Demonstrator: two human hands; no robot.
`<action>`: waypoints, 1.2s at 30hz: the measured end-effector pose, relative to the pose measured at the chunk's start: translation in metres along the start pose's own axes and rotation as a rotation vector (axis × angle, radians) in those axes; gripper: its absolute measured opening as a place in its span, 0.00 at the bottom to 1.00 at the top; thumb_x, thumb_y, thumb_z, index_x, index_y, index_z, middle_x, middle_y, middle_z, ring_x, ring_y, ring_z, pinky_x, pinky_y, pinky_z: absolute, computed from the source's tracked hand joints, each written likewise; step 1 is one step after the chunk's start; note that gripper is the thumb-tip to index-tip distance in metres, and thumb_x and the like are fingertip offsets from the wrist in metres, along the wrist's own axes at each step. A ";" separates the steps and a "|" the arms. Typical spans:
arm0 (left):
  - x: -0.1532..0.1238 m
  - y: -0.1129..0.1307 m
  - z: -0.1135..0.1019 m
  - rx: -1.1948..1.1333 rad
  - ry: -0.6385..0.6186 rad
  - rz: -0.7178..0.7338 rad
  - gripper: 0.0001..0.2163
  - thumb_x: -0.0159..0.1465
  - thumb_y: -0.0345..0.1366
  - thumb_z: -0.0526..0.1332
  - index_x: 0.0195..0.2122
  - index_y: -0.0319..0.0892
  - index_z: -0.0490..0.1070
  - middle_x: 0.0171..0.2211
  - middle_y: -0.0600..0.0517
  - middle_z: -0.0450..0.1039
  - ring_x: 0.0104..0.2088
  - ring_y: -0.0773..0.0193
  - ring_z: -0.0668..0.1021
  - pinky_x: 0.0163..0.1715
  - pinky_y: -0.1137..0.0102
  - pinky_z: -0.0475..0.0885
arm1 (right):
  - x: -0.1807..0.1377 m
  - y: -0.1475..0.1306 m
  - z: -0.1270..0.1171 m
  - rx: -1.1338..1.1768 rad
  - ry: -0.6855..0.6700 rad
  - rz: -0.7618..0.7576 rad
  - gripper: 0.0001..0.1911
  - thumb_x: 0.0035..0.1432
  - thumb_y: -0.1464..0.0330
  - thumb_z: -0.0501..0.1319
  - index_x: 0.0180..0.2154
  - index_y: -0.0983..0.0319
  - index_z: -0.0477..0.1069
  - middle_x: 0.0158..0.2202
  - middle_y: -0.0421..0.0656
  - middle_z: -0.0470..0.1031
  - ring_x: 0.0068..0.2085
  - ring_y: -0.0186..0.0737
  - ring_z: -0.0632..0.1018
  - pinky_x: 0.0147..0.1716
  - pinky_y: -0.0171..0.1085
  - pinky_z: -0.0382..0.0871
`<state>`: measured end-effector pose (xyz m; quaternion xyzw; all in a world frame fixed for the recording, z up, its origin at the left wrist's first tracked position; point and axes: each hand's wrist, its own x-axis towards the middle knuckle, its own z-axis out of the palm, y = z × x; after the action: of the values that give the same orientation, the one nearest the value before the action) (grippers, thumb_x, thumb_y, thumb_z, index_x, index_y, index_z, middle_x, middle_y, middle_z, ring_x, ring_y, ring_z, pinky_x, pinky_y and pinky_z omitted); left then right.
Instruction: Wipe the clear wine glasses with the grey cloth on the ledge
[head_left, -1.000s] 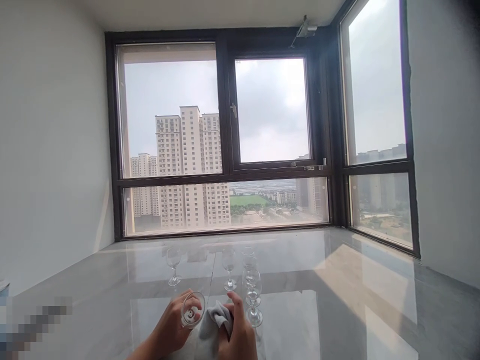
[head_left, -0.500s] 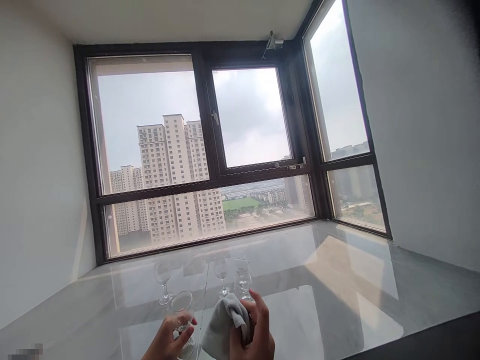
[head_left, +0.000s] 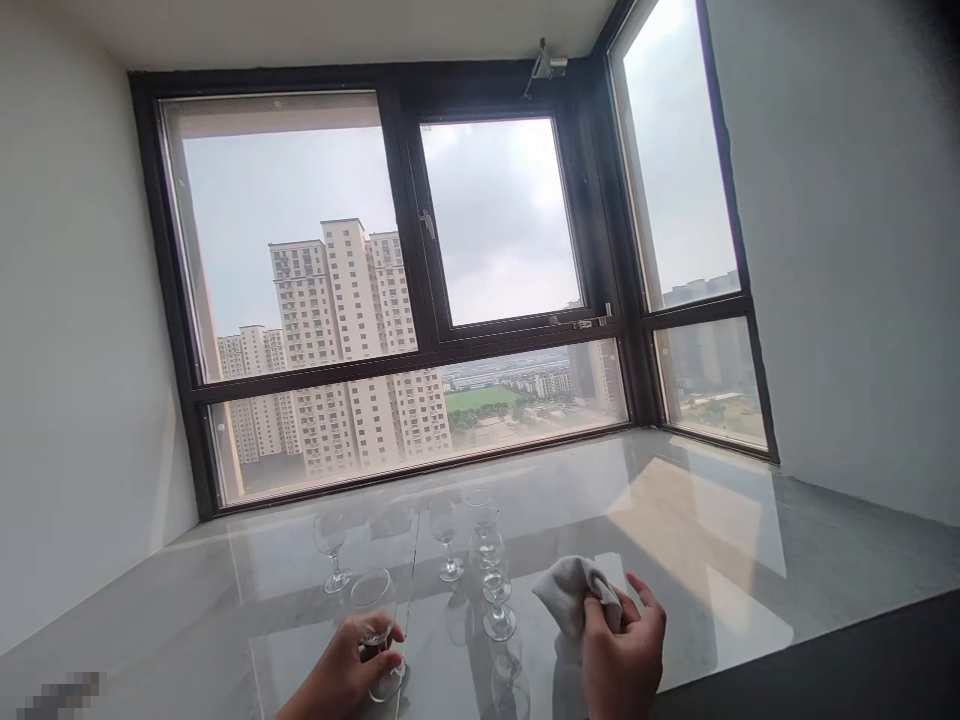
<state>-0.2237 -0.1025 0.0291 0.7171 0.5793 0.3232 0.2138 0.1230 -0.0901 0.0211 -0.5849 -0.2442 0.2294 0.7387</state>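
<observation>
Well, transparent held wineglass (head_left: 373, 592) (round-rimmed).

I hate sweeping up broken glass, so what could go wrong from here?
The left hand grips one glass; if it slips, it could knock the rear left glass, which stands close behind.

The right hand holds a bunched cloth with a loose end; a sweep leftward might catch the glasses between the hands.

The surface looks glossy, so a nudged glass might slide.
</observation>
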 end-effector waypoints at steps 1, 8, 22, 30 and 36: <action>0.000 0.001 0.000 -0.001 -0.016 0.003 0.18 0.57 0.52 0.64 0.35 0.41 0.77 0.29 0.52 0.72 0.31 0.61 0.73 0.35 0.69 0.70 | 0.001 0.001 0.000 -0.011 -0.003 -0.003 0.34 0.47 0.57 0.63 0.56 0.60 0.64 0.44 0.48 0.80 0.43 0.54 0.80 0.40 0.45 0.69; 0.022 0.012 0.014 -0.015 -0.082 0.031 0.11 0.57 0.43 0.64 0.35 0.40 0.76 0.28 0.54 0.70 0.31 0.64 0.70 0.34 0.70 0.66 | -0.002 0.006 0.006 -0.042 -0.017 -0.073 0.32 0.48 0.56 0.61 0.55 0.58 0.65 0.44 0.47 0.80 0.45 0.54 0.79 0.41 0.44 0.68; 0.077 0.027 0.074 0.108 0.093 0.245 0.08 0.59 0.40 0.64 0.36 0.45 0.77 0.46 0.44 0.75 0.48 0.52 0.75 0.51 0.61 0.69 | -0.001 0.013 0.012 -0.049 0.016 -0.113 0.28 0.50 0.55 0.59 0.53 0.57 0.67 0.42 0.46 0.80 0.41 0.52 0.80 0.41 0.43 0.68; 0.084 0.029 0.066 0.337 0.084 0.113 0.21 0.63 0.49 0.59 0.53 0.47 0.74 0.59 0.44 0.70 0.60 0.49 0.70 0.61 0.54 0.61 | -0.007 0.007 0.009 -0.086 -0.032 -0.092 0.26 0.49 0.55 0.59 0.50 0.57 0.69 0.44 0.47 0.80 0.44 0.52 0.80 0.41 0.41 0.70; 0.083 0.026 0.064 0.366 0.029 0.079 0.24 0.62 0.47 0.59 0.58 0.49 0.72 0.62 0.46 0.69 0.63 0.48 0.68 0.64 0.52 0.57 | -0.003 0.016 0.016 -0.082 -0.003 -0.104 0.25 0.49 0.54 0.57 0.49 0.55 0.70 0.43 0.45 0.80 0.43 0.52 0.80 0.41 0.42 0.68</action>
<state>-0.1501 -0.0239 0.0195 0.7616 0.6027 0.2307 0.0586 0.1097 -0.0763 0.0080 -0.6008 -0.2847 0.1815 0.7246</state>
